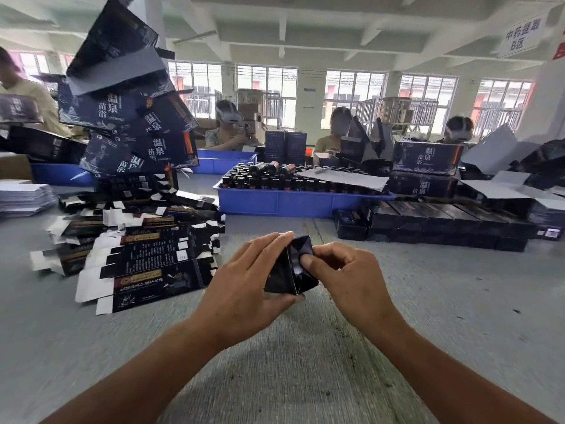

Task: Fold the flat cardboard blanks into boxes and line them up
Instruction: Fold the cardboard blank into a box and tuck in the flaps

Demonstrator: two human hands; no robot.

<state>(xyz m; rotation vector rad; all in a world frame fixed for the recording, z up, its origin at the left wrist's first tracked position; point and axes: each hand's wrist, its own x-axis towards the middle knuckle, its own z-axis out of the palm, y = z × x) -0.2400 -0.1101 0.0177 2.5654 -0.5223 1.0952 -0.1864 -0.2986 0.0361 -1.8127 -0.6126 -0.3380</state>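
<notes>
Grey table (428,316) under flat blanks (146,261), blue tray (293,203), finished boxes (443,224)

Small black box (290,267) between both hands

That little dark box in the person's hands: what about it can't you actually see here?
Head view:
- Box: its far end and left side are hidden behind the left hand.
- The end flap: the right hand thumb covers it, so closed or not is unclear.
- Print on the box: too dark and small to read.
- Flat blanks: lower layers hidden by the upper ones.
</notes>
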